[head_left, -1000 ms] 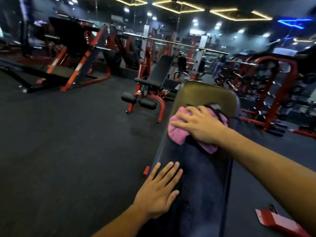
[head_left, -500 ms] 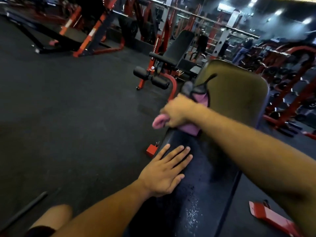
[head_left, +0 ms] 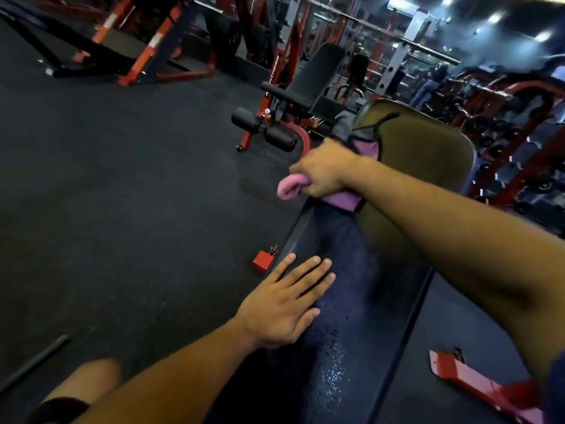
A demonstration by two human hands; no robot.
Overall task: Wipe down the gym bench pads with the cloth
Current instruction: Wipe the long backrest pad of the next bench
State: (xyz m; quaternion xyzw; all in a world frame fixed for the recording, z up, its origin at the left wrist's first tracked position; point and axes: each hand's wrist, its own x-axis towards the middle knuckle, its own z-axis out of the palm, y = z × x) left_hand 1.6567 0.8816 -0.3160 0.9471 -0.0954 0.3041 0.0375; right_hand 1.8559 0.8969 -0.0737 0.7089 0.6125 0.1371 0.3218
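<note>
The long black bench pad (head_left: 345, 301) was wet with drops near its close end. The left hand (head_left: 284, 304) lay flat, fingers spread, by the pad's left edge. The right hand (head_left: 324, 171) had its grip squeezed around the pink cloth (head_left: 290, 186) at the far left edge. Long, firm, overlapping strokes would probably clean best.

Two hands (head_left: 287, 304), one cloth (head_left: 292, 187), two benches (head_left: 351, 301).

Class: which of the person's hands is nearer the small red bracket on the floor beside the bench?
Left. The left hand lies flat on the bench pad just right of the red bracket; the right hand grips the cloth farther up.
</note>
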